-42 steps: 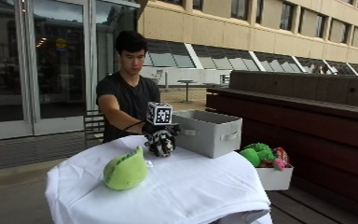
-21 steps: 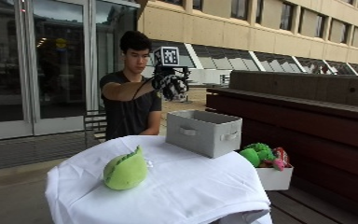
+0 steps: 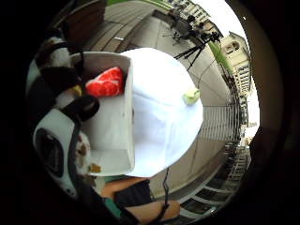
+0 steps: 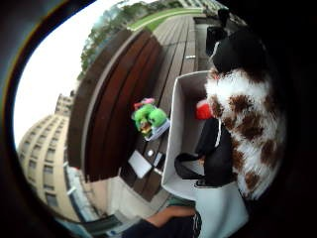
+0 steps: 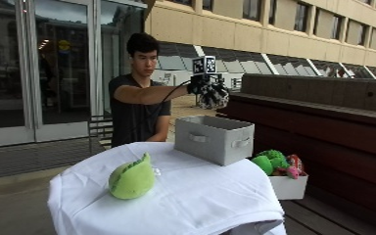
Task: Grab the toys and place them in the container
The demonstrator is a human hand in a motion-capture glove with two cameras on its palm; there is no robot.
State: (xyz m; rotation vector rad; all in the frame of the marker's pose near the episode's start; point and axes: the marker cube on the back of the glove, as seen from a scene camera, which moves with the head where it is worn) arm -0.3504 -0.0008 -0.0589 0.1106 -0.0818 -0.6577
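Observation:
My gloved right hand [image 5: 201, 88] is raised high above the grey fabric container [image 5: 214, 138] and grips a white plush toy with brown spots [image 5: 213, 97]. The same toy [image 4: 245, 129] fills the thumb side palm view, hanging over the open container [image 4: 174, 144]. A red toy [image 3: 107, 81] lies inside the container [image 3: 119, 154]. A green plush toy [image 5: 132, 178] rests on the white tablecloth [image 5: 194, 196] near the front left; in the little finger side view that green toy [image 3: 191, 96] is small on the cloth.
A white box [image 5: 287, 186] with green and pink toys [image 5: 272, 161] sits on the dark wooden bench [image 5: 331, 127] right of the table. The person stands behind the table. Glass doors are behind them.
The hand has risen from the tabletop beside the container with the spotted toy, then shifted right to above the container.

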